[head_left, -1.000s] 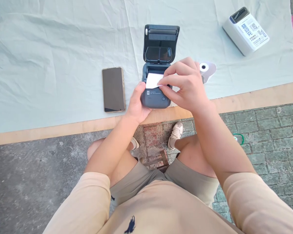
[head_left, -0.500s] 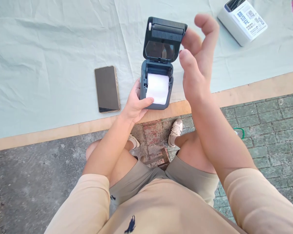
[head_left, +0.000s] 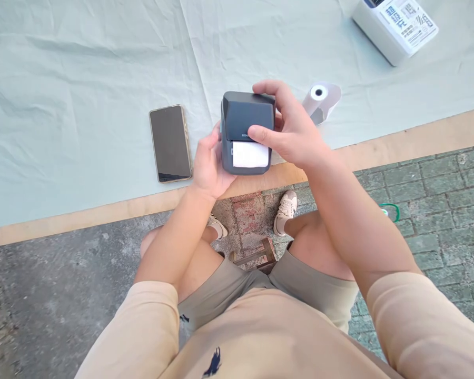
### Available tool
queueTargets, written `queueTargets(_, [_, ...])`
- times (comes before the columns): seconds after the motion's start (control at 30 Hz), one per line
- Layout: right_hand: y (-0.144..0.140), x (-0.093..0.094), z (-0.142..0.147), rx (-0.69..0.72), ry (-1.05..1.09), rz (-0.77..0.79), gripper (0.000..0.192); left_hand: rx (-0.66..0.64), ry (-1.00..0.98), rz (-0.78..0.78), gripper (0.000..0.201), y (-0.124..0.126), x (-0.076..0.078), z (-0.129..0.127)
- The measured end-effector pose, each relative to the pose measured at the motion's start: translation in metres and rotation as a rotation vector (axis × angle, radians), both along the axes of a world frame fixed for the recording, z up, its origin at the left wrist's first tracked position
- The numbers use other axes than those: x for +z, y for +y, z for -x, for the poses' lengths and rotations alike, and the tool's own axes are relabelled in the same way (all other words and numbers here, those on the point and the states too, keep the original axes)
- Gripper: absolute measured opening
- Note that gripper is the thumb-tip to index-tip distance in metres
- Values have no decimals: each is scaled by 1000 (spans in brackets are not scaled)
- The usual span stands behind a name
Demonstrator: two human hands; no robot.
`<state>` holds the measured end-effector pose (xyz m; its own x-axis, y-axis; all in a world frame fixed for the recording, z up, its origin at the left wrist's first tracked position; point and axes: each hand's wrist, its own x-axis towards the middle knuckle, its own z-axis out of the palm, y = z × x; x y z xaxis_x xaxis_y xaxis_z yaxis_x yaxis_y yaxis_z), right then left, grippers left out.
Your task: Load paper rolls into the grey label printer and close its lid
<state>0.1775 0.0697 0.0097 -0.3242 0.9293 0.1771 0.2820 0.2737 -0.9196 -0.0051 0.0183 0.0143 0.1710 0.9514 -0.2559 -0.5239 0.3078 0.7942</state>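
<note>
A small dark grey label printer [head_left: 243, 118] stands near the front edge of the table, its lid down, with a strip of white paper [head_left: 250, 154] sticking out at the front. My left hand [head_left: 207, 167] grips its left side. My right hand [head_left: 290, 129] lies over the lid, thumb pressing on the front and fingers curled over the top right corner. A roll of white paper [head_left: 321, 99] lies just behind my right hand.
A black phone [head_left: 169, 142] lies face up left of the printer on the pale green cloth [head_left: 82, 79]. A white printer with a printed label [head_left: 395, 23] sits at the far right. The table's wooden edge [head_left: 398, 142] runs in front; my knees and shoes are below.
The printer's lid was open with the paper roll showing; my right hand has come down and swung the lid shut. The paper end now pokes out at the front.
</note>
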Motion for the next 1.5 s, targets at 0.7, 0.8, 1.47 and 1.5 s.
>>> queueTargets(0.7, [-9,23,2,61,87,99,73,-25,-161,-96,46,1,-3,-2])
queueTargets(0.8, [-10,24,7,18,56,69,67,12,-129,-40,48,3,-2,-4])
queueTargets(1.47, [-13,44,4,-204,-80,-412,33,-36,-79,-31,41,3,-5,0])
queueTargets(1.5, [-14,47,2,-155,-159,-422,26,-26,-39,-57,36,2,-6,0])
